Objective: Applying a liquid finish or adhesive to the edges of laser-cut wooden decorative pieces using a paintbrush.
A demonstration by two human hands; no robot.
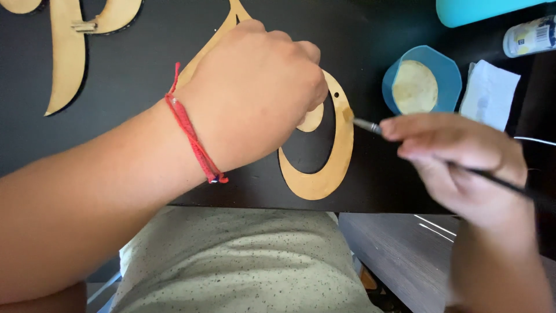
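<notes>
1. Currently, the left hand (255, 93), fingers curled, presses the wooden cutout (324, 174) flat on the black tabletop (139, 75), covering its upper part.
2. Brush (366, 124) tip meets the cutout's right edge; any coating already applied is indiscernible.
3. Right hand (457, 156) pinches the brush; blue cup (421, 80) stands beyond.

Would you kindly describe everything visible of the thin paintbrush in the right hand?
The thin paintbrush with a dark handle and silver metal ferrule lies almost level, pointing left. The right hand pinches it near the ferrule; the handle runs out past the hand to the right. Its tip meets the right edge of the flat tan wooden ring-shaped cutout on the black table. The bristles look blurred.
</notes>
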